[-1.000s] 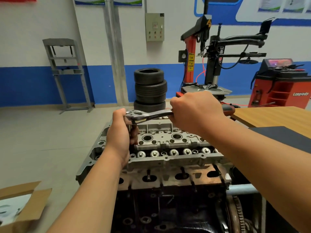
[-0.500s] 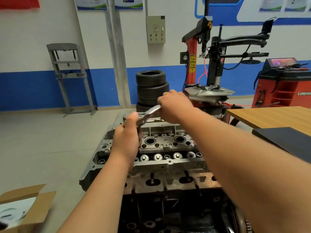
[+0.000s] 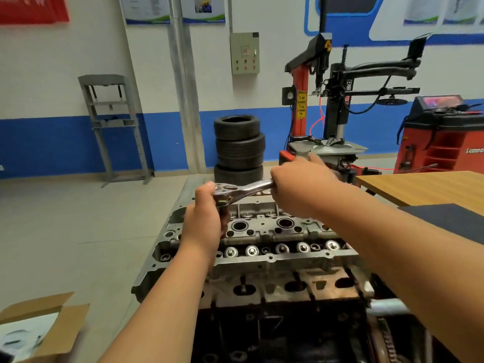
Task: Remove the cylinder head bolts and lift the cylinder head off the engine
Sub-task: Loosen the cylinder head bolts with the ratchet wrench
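The handle has swung back toward the right since a half-second ago, the ratchet [image 3: 242, 191] now lying almost level above the cylinder head [image 3: 264, 233]. The right hand [image 3: 301, 189] wraps tight round the handle for leverage. The left hand [image 3: 207, 218] closes its grip on the extension under the ratchet head, likely steadying the socket on a bolt at the far left; the bolt itself is hidden. The head sits seated on the engine [image 3: 282, 323].
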